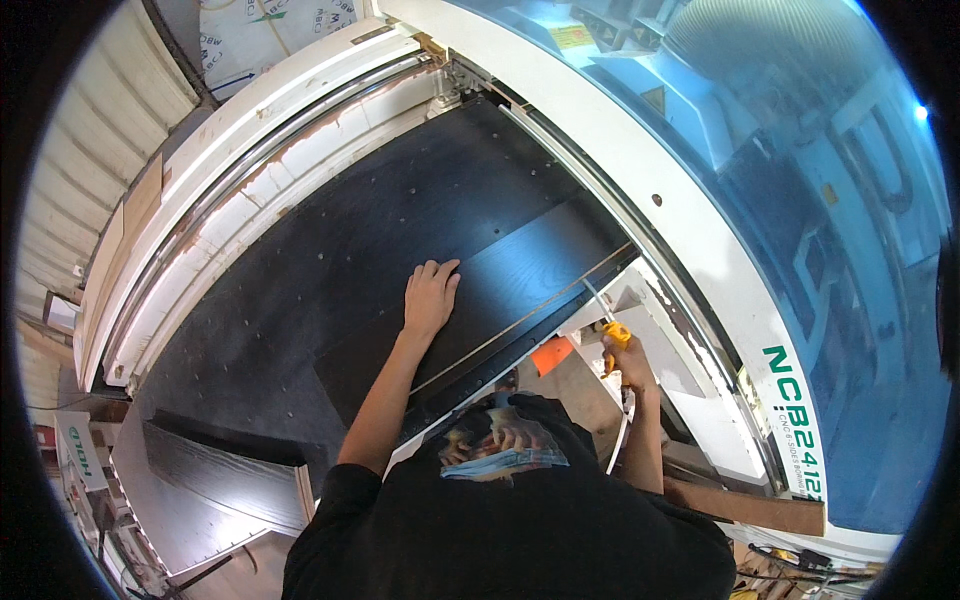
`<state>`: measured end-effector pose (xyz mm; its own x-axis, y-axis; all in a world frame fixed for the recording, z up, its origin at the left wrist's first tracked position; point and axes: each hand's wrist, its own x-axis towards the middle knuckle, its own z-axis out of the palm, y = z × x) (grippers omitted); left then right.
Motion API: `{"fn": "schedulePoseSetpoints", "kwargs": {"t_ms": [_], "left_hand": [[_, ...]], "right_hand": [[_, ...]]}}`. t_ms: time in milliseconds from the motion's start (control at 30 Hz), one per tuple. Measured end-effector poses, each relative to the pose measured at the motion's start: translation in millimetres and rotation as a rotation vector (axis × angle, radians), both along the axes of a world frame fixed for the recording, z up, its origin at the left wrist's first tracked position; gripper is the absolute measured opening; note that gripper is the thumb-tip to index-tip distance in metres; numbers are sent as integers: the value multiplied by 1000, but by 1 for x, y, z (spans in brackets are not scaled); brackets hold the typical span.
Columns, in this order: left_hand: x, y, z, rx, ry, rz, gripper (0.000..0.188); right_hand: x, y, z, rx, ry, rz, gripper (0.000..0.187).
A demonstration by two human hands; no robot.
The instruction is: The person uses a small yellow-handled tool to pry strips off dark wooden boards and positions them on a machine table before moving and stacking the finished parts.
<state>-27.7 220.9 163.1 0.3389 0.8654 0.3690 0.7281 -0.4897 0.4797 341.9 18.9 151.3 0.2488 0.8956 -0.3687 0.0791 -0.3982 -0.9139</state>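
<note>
A long dark wood-grain panel [520, 265] lies on the black machine table [400, 200], its pale raw edge toward me. My left hand [430, 296] rests on the panel near its far edge, fingers stretched out and holding nothing. In my right hand [630, 364] is a yellow air blow gun [617, 333], gripped by its handle, with a white hose running down along my forearm. The gun's thin metal nozzle points at the panel's near edge, toward its right end. Whether the nozzle touches the edge, I cannot tell.
At the lower left lies another dark panel [225, 470]. A white machine frame with a rail [270, 140] borders the table's far side. On the right stands a white housing with a blue transparent cover [840, 250]. An orange piece [551, 356] hangs near my right hand, and a brown board [750, 508] juts out below.
</note>
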Motion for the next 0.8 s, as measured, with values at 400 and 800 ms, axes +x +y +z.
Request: {"fn": "schedulePoseSetpoints", "kwargs": {"t_ms": [400,800], "left_hand": [[-1,-3,1,18,-12,17,27],[-2,-1,5,21,9,5,26]], "right_hand": [[45,-152,-201,-844,7,327,22],[-17,-123,-204,-727,-70,279,16]]}}
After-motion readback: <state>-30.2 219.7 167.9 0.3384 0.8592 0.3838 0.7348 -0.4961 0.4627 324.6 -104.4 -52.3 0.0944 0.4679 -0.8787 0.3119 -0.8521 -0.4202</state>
